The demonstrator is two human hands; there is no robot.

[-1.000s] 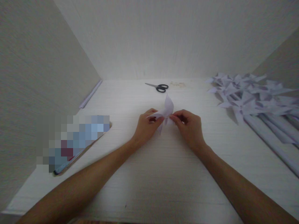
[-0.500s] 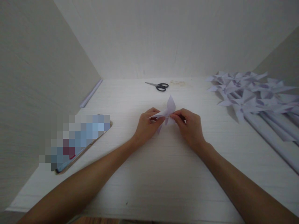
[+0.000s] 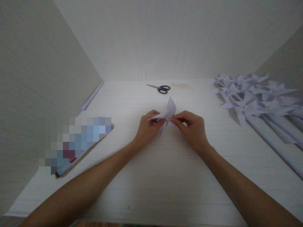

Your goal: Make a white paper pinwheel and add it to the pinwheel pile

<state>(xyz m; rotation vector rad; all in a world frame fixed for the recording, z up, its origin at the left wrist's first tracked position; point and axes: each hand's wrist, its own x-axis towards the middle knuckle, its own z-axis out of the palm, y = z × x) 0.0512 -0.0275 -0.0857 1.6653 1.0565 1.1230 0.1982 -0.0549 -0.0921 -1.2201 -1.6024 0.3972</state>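
Observation:
A white paper pinwheel [image 3: 171, 108] with curved, pointed blades is held above the middle of the table. My left hand [image 3: 149, 126] is closed on its left side, thumb and fingers pinching the paper. At its centre, the thumb and fingertips of my right hand [image 3: 191, 127] are pinched together; what exactly lies between them is too small to make out. One blade points up and another hangs below the fingers.
Black-handled scissors [image 3: 163, 89] lie at the back of the white table [image 3: 151, 195]. Several finished paper pinwheels [image 3: 247, 102] with rolled paper sticks [image 3: 272, 145] are heaped at the right. A rolled paper tube [image 3: 92, 95] lies along the left wall, behind a pixelated phone-like device [image 3: 90, 138].
My right fingertips have shifted slightly left, pinching closer at the pinwheel's centre. The pinwheel has tilted a little to the left. My left hand keeps its grip.

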